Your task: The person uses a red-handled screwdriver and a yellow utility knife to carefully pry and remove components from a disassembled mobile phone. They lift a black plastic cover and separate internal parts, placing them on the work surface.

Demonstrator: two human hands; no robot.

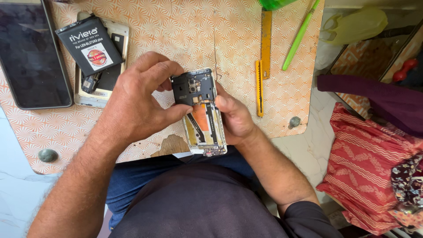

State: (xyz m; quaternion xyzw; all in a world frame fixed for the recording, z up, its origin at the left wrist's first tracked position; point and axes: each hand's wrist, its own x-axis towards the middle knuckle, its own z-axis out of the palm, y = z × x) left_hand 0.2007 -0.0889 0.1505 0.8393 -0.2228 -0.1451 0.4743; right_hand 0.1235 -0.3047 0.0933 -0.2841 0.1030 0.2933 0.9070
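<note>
The bench [185, 26], covered in an orange and white fan pattern, filled the upper left and centre of the frame. A red striped cloth [365, 163] lay at the lower right, off the bench. A dark tablet [31, 53] lay flat at the upper left corner of the bench. Just right of it lay an opened phone shell [99, 88], with a black battery [89, 44] resting tilted on top of it.

The left hand [136, 99] was at the centre of the frame, fingers curled and closed on the upper left edge of an opened phone body [200, 112], thumb pressed against its left side. The right hand [235, 117] gripped the right edge of the same phone body, thumb against its side. The phone body was held upright in the frame, above the near edge of the bench, its black inner cover at the top and an orange part below it.

A yellow blade tool [260, 88] lay to the right of the hands, just beside a yellow ruler [266, 42]. A green stick tool [299, 37] lay slanted at the upper right.
</note>
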